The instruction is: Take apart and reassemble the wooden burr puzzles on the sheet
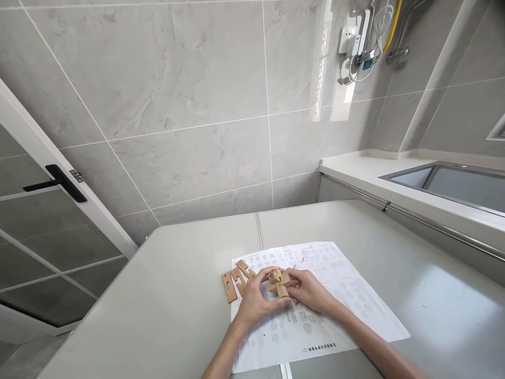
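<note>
Both hands are closed around a small wooden burr puzzle (282,290) made of interlocking square blocks, held over a printed sheet (355,295). My left hand (256,301) grips it from the left, thumb along the near side. From the right, my right hand (310,289) has its fingers on the blocks; some fingertips are hidden. A dark marking shows on one block's end. Left of the hands lie a flat wooden piece with a slot (225,292), a notched wooden piece (237,275) and another notched piece (243,266), partly on the sheet's edge.
The pale folding table (177,295) has a seam down its middle. On the right runs a counter (355,171) with a sink (465,184) and a metal rail. A glazed door (59,231) with a black handle stands at left. Grey tiled wall (189,105) lies behind.
</note>
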### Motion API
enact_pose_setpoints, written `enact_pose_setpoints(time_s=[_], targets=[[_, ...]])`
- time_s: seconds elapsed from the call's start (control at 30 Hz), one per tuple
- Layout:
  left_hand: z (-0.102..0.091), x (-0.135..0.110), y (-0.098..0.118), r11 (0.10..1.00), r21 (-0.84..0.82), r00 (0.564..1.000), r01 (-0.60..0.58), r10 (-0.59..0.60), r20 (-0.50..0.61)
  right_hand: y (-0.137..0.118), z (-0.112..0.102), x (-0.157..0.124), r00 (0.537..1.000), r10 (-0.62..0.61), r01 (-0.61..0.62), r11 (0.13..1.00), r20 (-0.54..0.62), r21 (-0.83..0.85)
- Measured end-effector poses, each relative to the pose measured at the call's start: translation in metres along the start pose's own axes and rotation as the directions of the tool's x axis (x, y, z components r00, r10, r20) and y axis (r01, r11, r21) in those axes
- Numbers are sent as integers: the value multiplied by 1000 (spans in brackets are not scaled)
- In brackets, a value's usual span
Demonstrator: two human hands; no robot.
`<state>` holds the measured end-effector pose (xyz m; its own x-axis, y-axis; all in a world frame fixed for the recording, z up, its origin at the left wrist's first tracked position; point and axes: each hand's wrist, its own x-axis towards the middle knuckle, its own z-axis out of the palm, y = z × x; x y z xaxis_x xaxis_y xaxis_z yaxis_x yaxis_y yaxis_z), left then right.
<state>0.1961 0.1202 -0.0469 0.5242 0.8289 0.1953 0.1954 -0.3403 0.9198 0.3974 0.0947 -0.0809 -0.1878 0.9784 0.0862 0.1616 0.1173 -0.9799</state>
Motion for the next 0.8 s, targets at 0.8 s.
enact_pose_setpoints(time_s=[0.8], targets=[[5,-2,-2,1000,-16,994,2,-4,-111,6,9,1,1000,10,-10,978,1,210]])
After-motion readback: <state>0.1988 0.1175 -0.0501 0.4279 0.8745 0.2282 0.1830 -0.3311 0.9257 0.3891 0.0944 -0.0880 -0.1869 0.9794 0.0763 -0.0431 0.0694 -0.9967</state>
